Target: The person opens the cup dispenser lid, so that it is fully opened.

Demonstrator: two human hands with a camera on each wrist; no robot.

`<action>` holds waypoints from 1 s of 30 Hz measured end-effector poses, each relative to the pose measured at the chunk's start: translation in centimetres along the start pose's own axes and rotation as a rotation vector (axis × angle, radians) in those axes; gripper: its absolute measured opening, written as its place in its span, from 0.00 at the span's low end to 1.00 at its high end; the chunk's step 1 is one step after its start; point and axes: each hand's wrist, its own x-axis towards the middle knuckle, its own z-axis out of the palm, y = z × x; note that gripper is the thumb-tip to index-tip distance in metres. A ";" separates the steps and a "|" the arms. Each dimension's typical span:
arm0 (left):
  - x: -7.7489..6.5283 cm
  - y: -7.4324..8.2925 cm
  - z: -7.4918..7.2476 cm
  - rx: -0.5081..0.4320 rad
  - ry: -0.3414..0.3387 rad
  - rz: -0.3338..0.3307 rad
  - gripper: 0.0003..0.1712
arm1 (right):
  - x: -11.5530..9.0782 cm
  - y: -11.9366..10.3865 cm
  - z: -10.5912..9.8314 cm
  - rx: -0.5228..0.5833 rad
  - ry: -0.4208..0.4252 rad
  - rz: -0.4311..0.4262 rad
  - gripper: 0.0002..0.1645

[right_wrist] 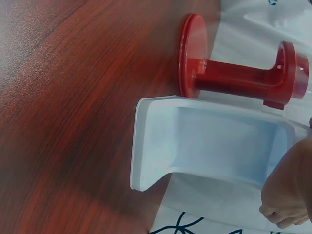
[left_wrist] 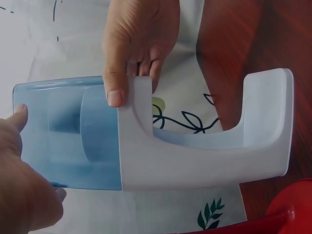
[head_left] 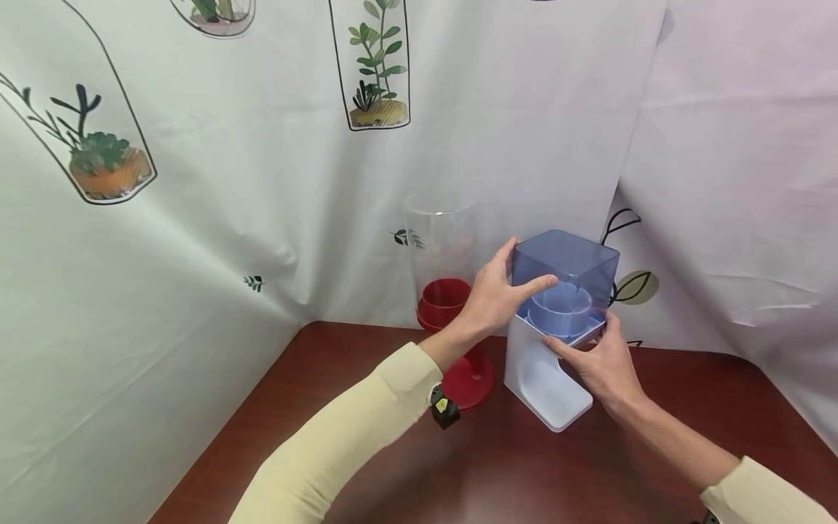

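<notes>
A white dispenser stand (head_left: 550, 386) with a C-shaped body stands on the table, topped by a see-through blue cover (head_left: 568, 255). Inside the cover a round cup-like part (head_left: 560, 309) shows through. My left hand (head_left: 495, 298) grips the cover from its left, thumb across the front face and fingers on the far side. The right hand (head_left: 605, 364) holds the upper rim of the stand, its thumb at the front edge just below the cover. In the left wrist view the cover (left_wrist: 63, 131) meets the stand (left_wrist: 195, 170) along a straight seam.
Just left of the white stand is a red dispenser stand (head_left: 468, 382) with a tall clear cylinder (head_left: 441, 240) on top. The dark red wooden table (head_left: 419, 473) backs onto a pale cloth (head_left: 262, 182) printed with plants.
</notes>
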 end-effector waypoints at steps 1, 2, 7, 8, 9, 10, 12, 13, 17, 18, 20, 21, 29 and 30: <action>0.0 0.0 0.0 -0.002 0.003 0.002 0.57 | 0.0 0.0 0.0 -0.003 -0.002 0.004 0.67; -0.1 0.1 0.0 -0.002 0.004 0.002 0.57 | -0.1 -0.1 0.0 -0.006 -0.005 0.008 0.67; -0.6 0.3 -0.2 0.003 0.016 0.005 0.54 | -0.3 -0.2 -0.1 -0.009 -0.030 0.011 0.67; -0.8 0.3 -0.2 0.003 0.018 0.004 0.54 | -0.4 -0.3 -0.1 -0.004 -0.037 0.008 0.67; -1.0 0.4 -0.2 0.004 0.022 0.002 0.54 | -0.5 -0.3 -0.2 -0.001 -0.044 0.008 0.66; -1.2 0.5 -0.3 0.004 0.024 -0.002 0.54 | -0.6 -0.3 -0.2 -0.006 -0.051 0.010 0.67; -1.6 0.6 -0.3 0.004 0.027 -0.006 0.54 | -0.9 -0.4 -0.3 -0.019 -0.062 0.023 0.68; -1.8 0.7 -0.3 0.005 0.028 -0.008 0.53 | -1.1 -0.4 -0.3 -0.020 -0.066 0.027 0.68; -2.7 0.9 -0.5 0.012 0.027 -0.004 0.52 | -1.9 -0.8 -0.5 -0.037 -0.075 0.039 0.70; -3.0 1.0 -0.5 0.012 0.025 -0.001 0.52 | -2.0 -0.9 -0.5 -0.034 -0.077 0.037 0.70; -3.6 1.1 -0.7 0.011 0.021 -0.001 0.51 | -2.4 -1.0 -0.5 -0.028 -0.083 0.035 0.70; -3.9 1.2 -0.7 0.010 0.020 -0.002 0.51 | -2.6 -1.1 -0.5 -0.021 -0.086 0.033 0.70; -6.1 2.0 -1.5 -0.020 0.012 0.026 0.52 | -4.1 -1.6 -0.2 0.012 -0.099 -0.002 0.64; -6.4 2.1 -1.6 -0.019 0.009 0.032 0.52 | -4.3 -1.7 -0.2 0.015 -0.100 -0.005 0.63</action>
